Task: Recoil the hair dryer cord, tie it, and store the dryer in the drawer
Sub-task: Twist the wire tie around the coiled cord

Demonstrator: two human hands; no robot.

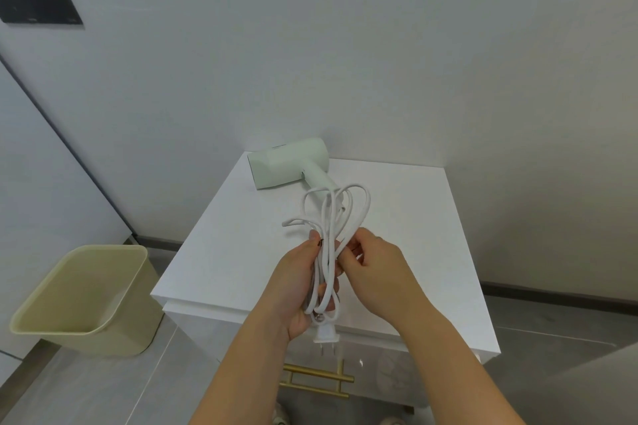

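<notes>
The person stands over a white cabinet with the cord gathered into long, loose loops above its surface. The left hand grips the bundle round its middle, fingers curled about the strands, and the plug hangs free just below the palm. The right hand comes in from the right and pinches the strands just beside the left thumb, its fingers curled onto the cord. The dryer lies on its side at the far left of the surface, near the wall, its handle pointing toward the loops. The drawer under the top, with its gold handle, looks closed. A beige bin stands on the floor to the left. I take the coiling to be about done and the tying to be the step in hand. The far loops fan out unevenly, so if the left grip slackens while the right hand shifts to wrap, they could spring apart and the coil would need redoing. The cord between dryer and bundle looks short; a firm tug could drag the dryer over the glossy top toward the left edge. The dangling plug may swing and snag a loop, and with both hands busy the drawer is not yet opened.
</notes>
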